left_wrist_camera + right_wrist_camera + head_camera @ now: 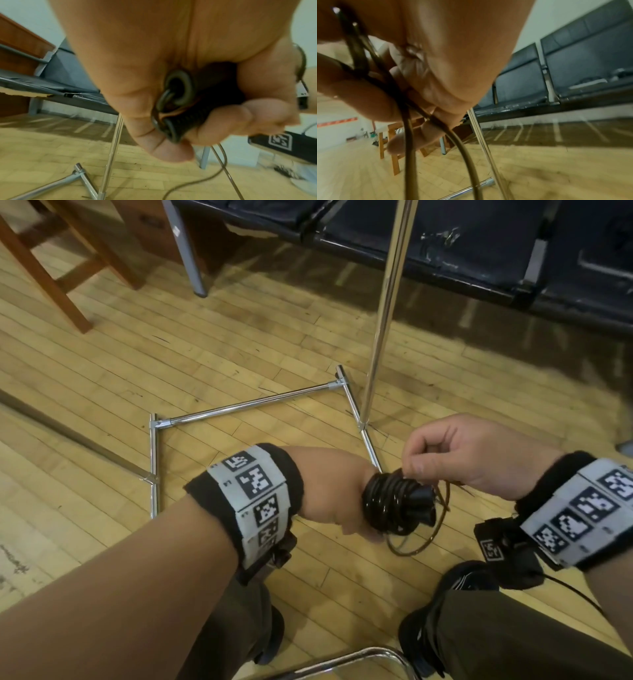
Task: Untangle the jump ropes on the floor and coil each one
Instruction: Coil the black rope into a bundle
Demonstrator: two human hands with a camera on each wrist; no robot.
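Observation:
A black jump rope [387,501] is wound in tight turns around its black handles [188,97]. My left hand [329,487] grips the handles from the left, fingers curled round them. My right hand [455,453] pinches the thin rope cord just above the bundle, thumb and fingertips together. A loose loop of cord [428,535] hangs below the bundle on its right side. In the right wrist view the cord [409,135] runs down between my curled fingers. The bundle is held in the air above the wooden floor [239,344].
A chrome rack base [246,405] lies on the floor ahead, with an upright chrome pole [383,302] just behind my hands. A dark bench [479,241] spans the back, wooden furniture legs [44,268] stand at the back left. A chrome chair frame [342,659] sits between my knees.

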